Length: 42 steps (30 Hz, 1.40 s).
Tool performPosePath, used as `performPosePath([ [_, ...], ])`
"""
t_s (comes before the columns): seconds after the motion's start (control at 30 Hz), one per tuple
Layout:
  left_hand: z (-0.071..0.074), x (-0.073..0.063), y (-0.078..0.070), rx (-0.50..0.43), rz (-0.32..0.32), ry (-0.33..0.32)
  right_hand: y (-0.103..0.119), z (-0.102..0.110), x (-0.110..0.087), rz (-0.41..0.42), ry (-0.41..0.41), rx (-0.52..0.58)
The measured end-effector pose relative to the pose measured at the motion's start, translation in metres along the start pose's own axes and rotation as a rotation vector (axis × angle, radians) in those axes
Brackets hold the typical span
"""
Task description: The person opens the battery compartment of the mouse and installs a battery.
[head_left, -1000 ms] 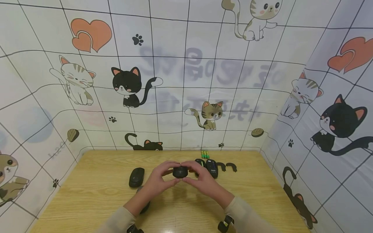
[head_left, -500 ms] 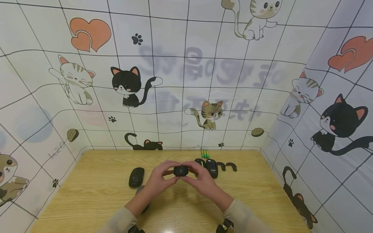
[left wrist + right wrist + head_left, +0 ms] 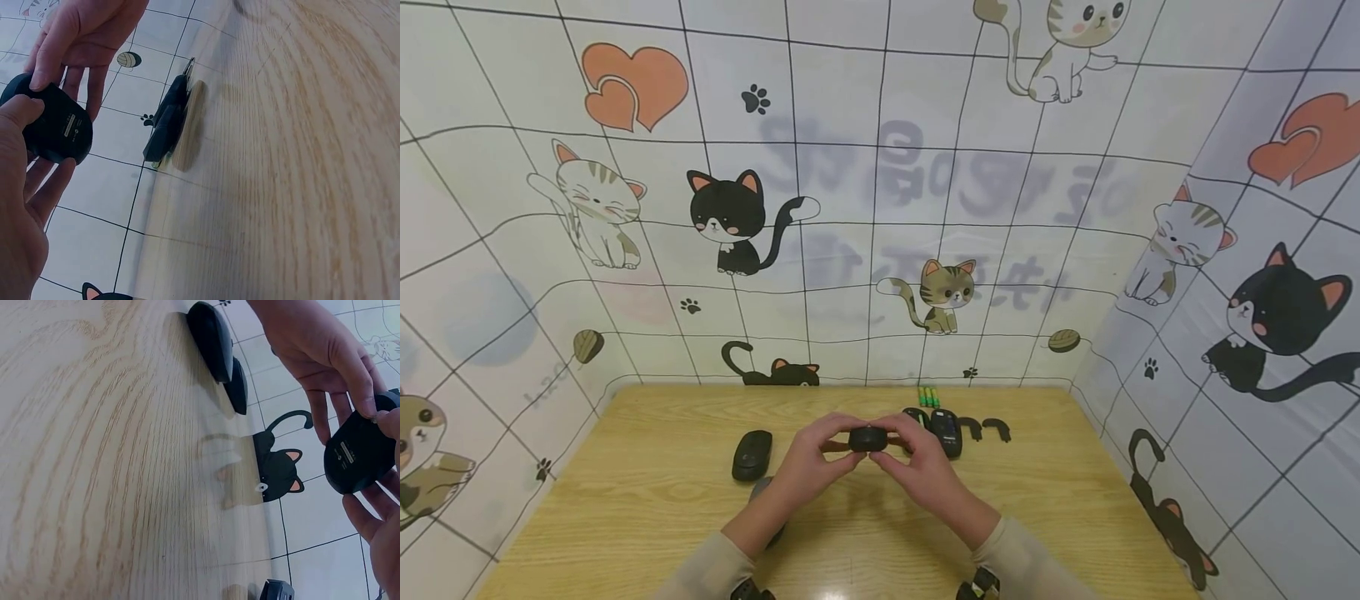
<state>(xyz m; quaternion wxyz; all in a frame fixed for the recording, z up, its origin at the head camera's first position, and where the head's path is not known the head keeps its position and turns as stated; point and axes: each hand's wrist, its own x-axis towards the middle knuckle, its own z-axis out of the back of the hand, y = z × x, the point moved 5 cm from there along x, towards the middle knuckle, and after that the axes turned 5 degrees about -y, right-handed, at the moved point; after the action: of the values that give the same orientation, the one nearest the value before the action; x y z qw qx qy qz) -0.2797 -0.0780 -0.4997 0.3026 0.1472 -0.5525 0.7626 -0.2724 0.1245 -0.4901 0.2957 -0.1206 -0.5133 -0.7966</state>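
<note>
On my feed, the left hand (image 3: 815, 454) and right hand (image 3: 922, 457) both grip a black mouse (image 3: 868, 440), lower centre of the head view. I see green batteries (image 3: 928, 397) to its upper right.

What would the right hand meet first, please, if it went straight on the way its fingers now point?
The dark rounded device that the right hand grips, then probably the left hand, though depth is unclear.

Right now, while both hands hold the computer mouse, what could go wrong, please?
The black mouse could slip, since the left hand and right hand grip it mainly by fingertips. The left forearm might bump the partly hidden mouse. The green batteries might roll if knocked.
</note>
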Motion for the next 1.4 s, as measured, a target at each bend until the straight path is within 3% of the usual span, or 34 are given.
performPosePath([
  [0.37, -0.0013, 0.0002, 0.0013, 0.079, -0.029, -0.005, -0.003, 0.0011, -0.0013, -0.053, -0.01, 0.025],
  [0.8, -0.0047, -0.0019, 0.0049, -0.048, 0.147, 0.03, -0.0028, -0.0008, -0.0025, -0.125, 0.021, 0.09],
  [1.17, -0.0073, -0.0027, 0.0042, -0.125, 0.248, 0.031, -0.0022, -0.0023, -0.0033, -0.169, 0.044, 0.154],
  [1.4, -0.0086, -0.0037, 0.0071, -0.126, 0.326, 0.036, -0.0033, -0.0026, -0.0031, -0.212, 0.096, 0.173],
])
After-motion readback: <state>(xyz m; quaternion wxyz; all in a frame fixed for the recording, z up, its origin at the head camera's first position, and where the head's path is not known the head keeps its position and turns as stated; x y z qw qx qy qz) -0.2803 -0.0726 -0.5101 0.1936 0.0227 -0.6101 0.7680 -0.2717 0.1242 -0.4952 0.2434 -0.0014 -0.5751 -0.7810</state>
